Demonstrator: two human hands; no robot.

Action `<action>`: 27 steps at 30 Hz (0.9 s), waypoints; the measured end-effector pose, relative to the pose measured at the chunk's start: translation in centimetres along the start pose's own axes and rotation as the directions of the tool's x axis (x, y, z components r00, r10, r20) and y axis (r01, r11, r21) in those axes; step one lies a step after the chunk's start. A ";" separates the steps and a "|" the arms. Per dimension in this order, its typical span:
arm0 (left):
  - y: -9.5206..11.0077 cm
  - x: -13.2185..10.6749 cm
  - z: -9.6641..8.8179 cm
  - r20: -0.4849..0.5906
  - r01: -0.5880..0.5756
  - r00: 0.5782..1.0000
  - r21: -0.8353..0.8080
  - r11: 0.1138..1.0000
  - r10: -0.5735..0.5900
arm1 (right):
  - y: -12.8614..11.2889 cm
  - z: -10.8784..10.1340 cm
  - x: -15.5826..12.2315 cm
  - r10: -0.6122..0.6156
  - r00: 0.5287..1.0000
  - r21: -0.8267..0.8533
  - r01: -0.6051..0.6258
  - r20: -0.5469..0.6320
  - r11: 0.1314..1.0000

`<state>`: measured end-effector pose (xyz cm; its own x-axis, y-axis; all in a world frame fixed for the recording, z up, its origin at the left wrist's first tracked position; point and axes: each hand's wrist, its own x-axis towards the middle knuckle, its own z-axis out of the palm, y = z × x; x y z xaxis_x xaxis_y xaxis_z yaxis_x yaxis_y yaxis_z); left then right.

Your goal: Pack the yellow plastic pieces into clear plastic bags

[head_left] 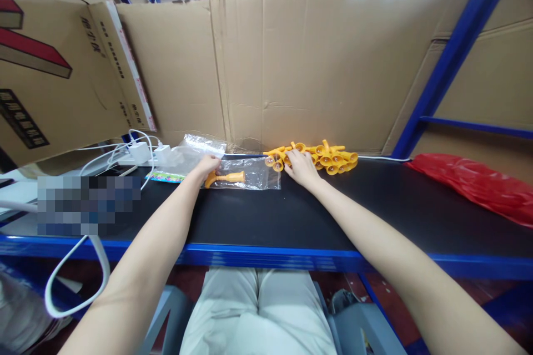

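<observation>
My left hand (pixel 209 165) is closed at the upper edge of a clear plastic bag (pixel 260 175) and seems to pinch its film; the fingertips are partly hidden. Right below those fingers is a yellow-orange plastic piece (pixel 231 177) with a handle-like stem and a curved end, lying on or in the bag. My right hand (pixel 303 168) rests palm down on the left part of a pile of similar yellow pieces (pixel 333 161), which have round cup-shaped ends. Its fingers are spread over the pieces, with the tips partly hidden among them.
More clear bags (pixel 200 147) lie behind my left hand, by a white power strip with plugs (pixel 139 151) and cables. A red plastic bag (pixel 470 183) lies at the right. Cardboard (pixel 312 66) walls the back of the black table (pixel 266 219), which has a blue metal front edge.
</observation>
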<state>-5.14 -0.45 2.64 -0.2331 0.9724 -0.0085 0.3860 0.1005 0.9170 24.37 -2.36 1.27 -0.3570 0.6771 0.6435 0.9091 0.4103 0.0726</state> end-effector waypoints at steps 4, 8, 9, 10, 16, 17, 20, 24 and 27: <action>0.0 0.1 -0.1 0.021 0.003 1.000 -0.039 0.999 -0.002 | 0.9 -1.0 0.4 0.035 0.995 0.064 -0.030 -0.093 0.998; 0.2 0.1 -0.3 0.029 -0.027 0.999 -0.072 0.997 0.029 | 2.0 -2.8 0.6 0.102 0.975 0.207 -0.060 -0.199 0.977; 0.3 0.0 -0.4 0.022 -0.038 0.999 -0.072 0.997 0.039 | 2.4 -3.3 0.6 0.107 0.973 0.252 -0.053 -0.205 0.966; 0.5 0.0 -0.5 0.010 -0.046 0.999 -0.070 0.996 0.047 | 2.9 -3.8 0.6 0.106 0.975 0.296 -0.044 -0.197 0.954; 1.0 -0.2 -1.1 -0.075 -0.046 0.996 -0.116 0.992 0.038 | 4.9 -5.8 0.2 0.166 0.984 0.504 -0.176 0.065 0.846; 0.9 -0.2 -1.2 -0.078 -0.049 0.996 -0.123 0.991 0.039 | 4.9 -5.9 0.1 0.159 0.978 0.526 -0.207 0.134 0.825; 0.7 0.0 -1.4 -0.068 -0.055 0.997 -0.116 0.992 0.047 | 4.1 -5.8 -0.2 0.091 0.961 0.556 -0.227 0.261 0.800; 0.4 0.0 -1.3 -0.001 -0.074 0.997 -0.063 0.995 0.074 | 1.7 -4.4 -0.5 0.046 0.969 0.586 -0.184 0.242 0.789; 0.3 0.1 -1.0 0.076 -0.081 0.994 -0.048 0.996 0.085 | -0.4 -3.0 -0.7 0.059 0.974 0.607 -0.182 0.217 0.773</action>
<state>-5.96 -0.51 3.34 -0.1312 0.9906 0.0391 0.3607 0.0110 0.9326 24.93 -4.81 3.12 -0.3409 0.8165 0.4661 0.6373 0.5651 -0.5239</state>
